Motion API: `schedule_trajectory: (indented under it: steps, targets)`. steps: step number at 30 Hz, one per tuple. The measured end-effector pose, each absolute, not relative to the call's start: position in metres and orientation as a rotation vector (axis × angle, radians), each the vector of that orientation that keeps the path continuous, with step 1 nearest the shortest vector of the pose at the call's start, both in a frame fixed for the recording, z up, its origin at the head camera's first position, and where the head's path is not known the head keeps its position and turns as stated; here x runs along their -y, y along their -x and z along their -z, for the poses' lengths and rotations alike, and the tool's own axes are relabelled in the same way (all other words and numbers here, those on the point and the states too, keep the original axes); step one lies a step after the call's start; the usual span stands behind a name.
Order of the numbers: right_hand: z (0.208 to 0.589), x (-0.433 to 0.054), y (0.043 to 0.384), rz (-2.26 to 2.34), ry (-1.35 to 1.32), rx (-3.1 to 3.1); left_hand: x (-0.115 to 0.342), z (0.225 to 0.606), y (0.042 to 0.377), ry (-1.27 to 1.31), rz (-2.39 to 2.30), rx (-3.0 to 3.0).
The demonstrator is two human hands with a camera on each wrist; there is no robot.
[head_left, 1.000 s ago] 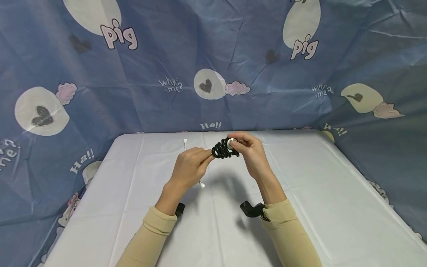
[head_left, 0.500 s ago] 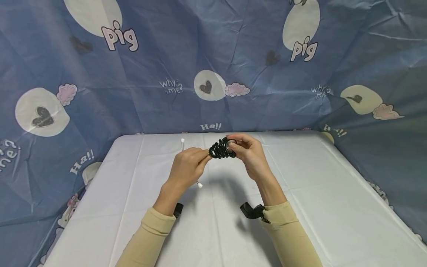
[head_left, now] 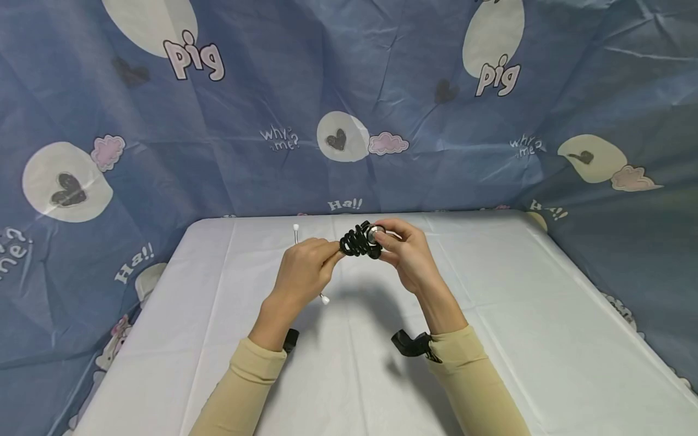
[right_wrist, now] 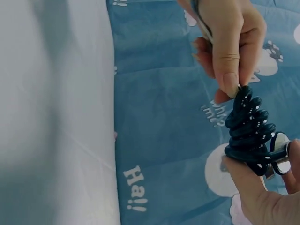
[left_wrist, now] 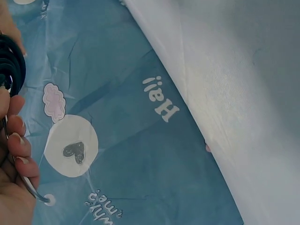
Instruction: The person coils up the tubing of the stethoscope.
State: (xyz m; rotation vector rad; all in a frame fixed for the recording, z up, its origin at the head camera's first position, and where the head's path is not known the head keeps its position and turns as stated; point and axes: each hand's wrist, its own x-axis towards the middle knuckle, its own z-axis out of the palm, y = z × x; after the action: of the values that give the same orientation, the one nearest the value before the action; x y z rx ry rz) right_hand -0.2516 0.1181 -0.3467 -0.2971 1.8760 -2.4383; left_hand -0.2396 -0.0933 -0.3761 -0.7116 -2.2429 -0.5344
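Note:
A stethoscope is held above the table between both hands, its black tubing [head_left: 355, 240] wound into a tight bundle. My left hand [head_left: 305, 269] grips the metal ear tubes at the bundle's narrow end. White ear tips [head_left: 325, 300] stick out below and above that hand; one ear tip [left_wrist: 49, 200] also shows in the left wrist view. At the wide end, the silver chest piece [head_left: 374, 234] is pinched between thumb and fingers of my right hand [head_left: 411, 254]. The right wrist view shows the stacked coils [right_wrist: 248, 126] with the chest piece [right_wrist: 281, 152] beside the lowest turn.
A white-covered table [head_left: 523, 339] lies under the hands. Behind it hangs a blue printed curtain [head_left: 436, 163], which also borders both sides. Each wrist wears a black camera mount [head_left: 411, 343].
Both hands and the coiled tubing have shifted slightly left. The chest piece has turned in the right fingers, and those fingers have changed position around the wide end.

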Motion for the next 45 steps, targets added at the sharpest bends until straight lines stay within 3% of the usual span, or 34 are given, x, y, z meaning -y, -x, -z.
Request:
schedule_trajectory:
  steps: [10, 22, 45]
  targets:
    - [0.353, -0.115, 0.255, 2.433, 0.201, -1.914, 0.093, 0.378, 0.242, 0.750, 0.441, 2.216]
    - [0.363, -0.136, 0.271, 2.281, 0.271, -1.608, 0.096, 0.375, 0.242, 0.852, 0.436, 2.141]
    - [0.361, -0.120, 0.268, 2.389, 0.109, -1.952, 0.089, 0.381, 0.243, 0.789, 0.435, 2.203]
